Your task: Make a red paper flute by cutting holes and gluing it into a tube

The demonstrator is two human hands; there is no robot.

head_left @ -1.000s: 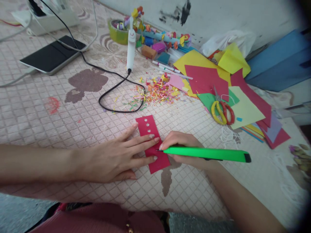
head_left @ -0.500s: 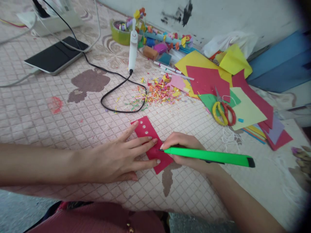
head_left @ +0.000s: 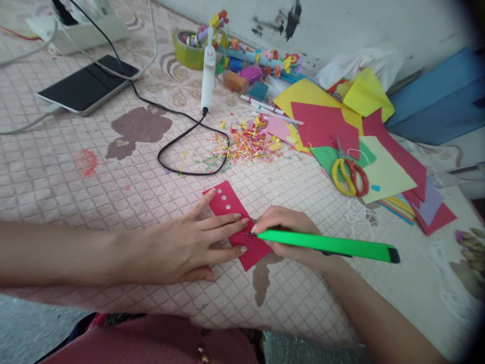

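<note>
A red paper strip (head_left: pixel 227 202) with a row of small holes lies on the pink quilted cloth (head_left: pixel 113 192). My left hand (head_left: pixel 189 245) lies flat on the strip, fingers stretched out, pressing it down. My right hand (head_left: pixel 288 235) is closed around a bright green utility knife (head_left: pixel 326 243). The knife's thin blade tip touches the strip between my left fingertips. The knife's handle runs out to the right, above my right wrist.
Yellow-and-red scissors (head_left: pixel 348 177) lie on a heap of coloured paper sheets (head_left: pixel 329 126) at the right. Paper scraps (head_left: pixel 246 144), a white tool with a black cable (head_left: pixel 207 76), a dark tablet (head_left: pixel 87 83) and craft bits (head_left: pixel 242 65) lie further back.
The red strip has turned slightly under my left hand, its far end swinging left. The knife tip stays at about the same place on the strip.
</note>
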